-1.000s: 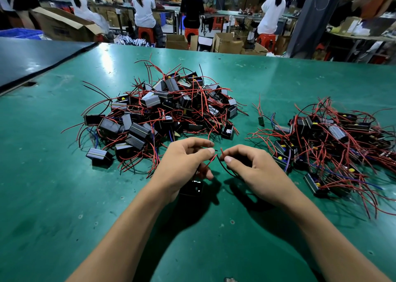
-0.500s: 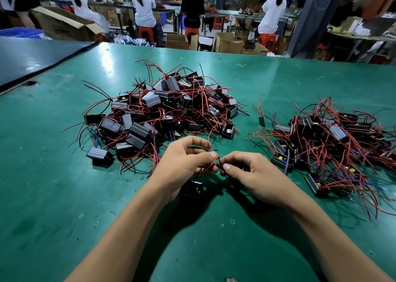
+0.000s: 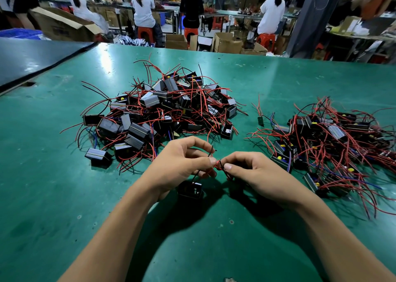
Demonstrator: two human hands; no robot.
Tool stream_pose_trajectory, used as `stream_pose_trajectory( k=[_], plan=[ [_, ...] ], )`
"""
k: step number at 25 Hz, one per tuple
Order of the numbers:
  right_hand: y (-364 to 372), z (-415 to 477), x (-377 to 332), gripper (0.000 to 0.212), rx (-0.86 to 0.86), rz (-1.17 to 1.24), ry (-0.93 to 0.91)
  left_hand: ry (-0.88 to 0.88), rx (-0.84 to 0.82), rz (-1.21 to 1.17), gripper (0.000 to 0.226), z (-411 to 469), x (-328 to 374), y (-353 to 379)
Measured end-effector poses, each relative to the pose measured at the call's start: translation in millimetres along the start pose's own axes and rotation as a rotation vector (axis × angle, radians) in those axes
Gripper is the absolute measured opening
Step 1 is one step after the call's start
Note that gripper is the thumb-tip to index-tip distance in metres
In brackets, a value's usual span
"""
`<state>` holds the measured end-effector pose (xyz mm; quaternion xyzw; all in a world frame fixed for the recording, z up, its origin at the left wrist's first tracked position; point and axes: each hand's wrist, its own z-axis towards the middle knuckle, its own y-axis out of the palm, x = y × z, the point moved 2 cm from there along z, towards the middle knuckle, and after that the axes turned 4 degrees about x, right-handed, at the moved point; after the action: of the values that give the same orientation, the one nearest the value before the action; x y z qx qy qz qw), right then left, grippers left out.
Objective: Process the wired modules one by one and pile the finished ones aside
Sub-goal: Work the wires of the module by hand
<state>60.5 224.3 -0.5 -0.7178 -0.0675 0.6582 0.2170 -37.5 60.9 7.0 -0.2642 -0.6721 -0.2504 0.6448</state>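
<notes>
1. My left-hand grip (image 3: pixel 182 164) is closed to a fine pinch, thumb and forefinger on the thin red and black leads (image 3: pixel 218 165). My right-hand grip (image 3: pixel 255 174) pinches the same leads from the other side, the thumb tips nearly touching. Neither has anything else in it.
2. The module (image 3: pixel 190 190) those leads run from is a small black box. It sits under my left palm, at the middle of the table (image 3: pixel 64 196) toward its near edge. I cannot tell whether it rests on the surface or hangs just above it.
3. I judge the step in hand to be twisting the lead ends together. It should go best with both pinches close to the crossing, rolling the leads rather than pulling, so the module is not dragged.
4. The leads look smooth-coated and springy, so likely to slip or untwist. The modules are hard and square-edged, with ribbed grey sides. The table is a flat green mat, lightly scuffed.
5. A large pile (image 3: pixel 171 110) lies toward the far edge, and a flatter pile (image 3: pixel 332 140) lies by the right edge. I cannot tell which holds the finished ones.
</notes>
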Motion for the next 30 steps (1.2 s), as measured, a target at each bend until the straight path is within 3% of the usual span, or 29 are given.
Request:
stream_pose_trajectory(
  k=[6, 12, 15, 21, 30],
  plan=[
    [-1.5, 0.5, 0.1, 0.015, 0.095, 0.083, 0.026, 0.016, -0.004, -0.010, 0.023, 1.1, -1.8, -2.7],
    [0.4, 1.2, 3.3, 0.013, 0.082, 0.123, 0.055, 0.052, 0.043, 0.003, 0.025, 1.9, -2.7, -2.2],
    [0.4, 1.6, 3.6, 0.012, 0.064, 0.147, 0.056, 0.083, 0.107, 0.008, 0.024, 1.9, -2.6, -0.5],
    [1.0, 2.2, 4.3, 0.013, 0.039, 0.119, 0.024, 0.181, 0.277, 0.236, 0.023, 2.2, -4.7, 4.1],
    [-2.2, 4.2, 8.6, 0.014, 0.074, 0.145, 0.081, -0.018, 0.156, -0.096, 0.011, 4.2, -10.1, 5.4]
  ],
)
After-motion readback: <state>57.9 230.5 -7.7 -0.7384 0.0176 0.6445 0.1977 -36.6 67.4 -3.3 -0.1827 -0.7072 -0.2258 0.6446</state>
